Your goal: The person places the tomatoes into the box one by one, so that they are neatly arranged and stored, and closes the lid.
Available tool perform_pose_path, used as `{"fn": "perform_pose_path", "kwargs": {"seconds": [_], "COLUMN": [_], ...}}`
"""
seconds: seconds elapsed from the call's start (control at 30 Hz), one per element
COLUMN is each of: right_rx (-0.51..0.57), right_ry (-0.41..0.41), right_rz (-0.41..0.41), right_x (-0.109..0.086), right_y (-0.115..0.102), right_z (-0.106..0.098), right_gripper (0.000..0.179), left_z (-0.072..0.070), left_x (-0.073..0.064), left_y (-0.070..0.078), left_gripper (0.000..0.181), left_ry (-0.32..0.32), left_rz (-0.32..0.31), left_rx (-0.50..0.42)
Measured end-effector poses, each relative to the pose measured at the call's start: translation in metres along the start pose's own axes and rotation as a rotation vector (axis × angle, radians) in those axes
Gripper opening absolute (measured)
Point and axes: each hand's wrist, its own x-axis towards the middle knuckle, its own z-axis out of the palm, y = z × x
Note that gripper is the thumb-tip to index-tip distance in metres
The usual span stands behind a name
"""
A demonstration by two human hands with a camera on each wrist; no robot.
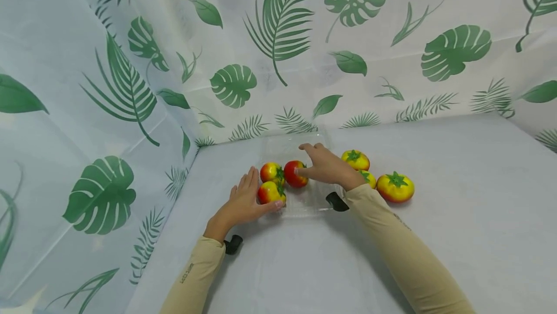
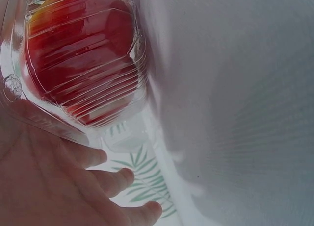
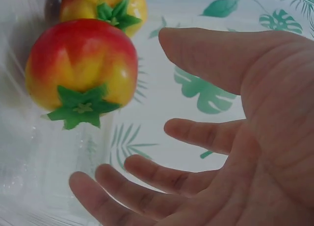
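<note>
A clear plastic container (image 1: pixel 304 206) holds a red tomato (image 1: pixel 294 175) and two red-and-yellow tomatoes (image 1: pixel 271 173) on its left side. My left hand (image 1: pixel 243 203) rests against the container's left wall with straight fingers, its thumb at the front edge. In the left wrist view, a tomato (image 2: pixel 83 49) shows red through the ribbed plastic. Over the container's right part, my right hand (image 1: pixel 324 165) is spread with nothing in its grasp. Its thumb overlaps the red tomato in the head view, while the right wrist view has a gap between thumb and tomato (image 3: pixel 83 69).
To the right of the container, three more yellow-and-red tomatoes, one at the front (image 1: pixel 395 188), sit on the white tabletop (image 1: pixel 478 207); my right wrist partly hides one. A leaf-printed curtain (image 1: pixel 278 87) stands behind the table, and another runs down the left.
</note>
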Motion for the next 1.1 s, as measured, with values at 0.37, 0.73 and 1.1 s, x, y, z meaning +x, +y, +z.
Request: {"fn": "perform_pose_path", "kwargs": {"seconds": [0.37, 0.73, 1.1], "right_rx": [0.005, 0.001, 0.007], "right_ry": [0.017, 0.045, 0.021], "right_rz": [-0.023, -0.112, -0.057], "right_x": [-0.009, -0.031, -0.054], "right_y": [0.004, 0.016, 0.04], "right_z": [-0.007, -0.02, -0.039], "right_gripper": [0.08, 0.08, 0.097], "left_z": [0.002, 0.002, 0.0], "left_x": [0.0, -0.003, -0.004], "left_y": [0.0, 0.0, 0.001], "left_gripper": [0.132, 0.133, 0.132], "left_ry": [0.004, -0.003, 0.001], "left_rz": [0.006, -0.003, 0.006], "left_rx": [0.002, -0.017, -0.01]}}
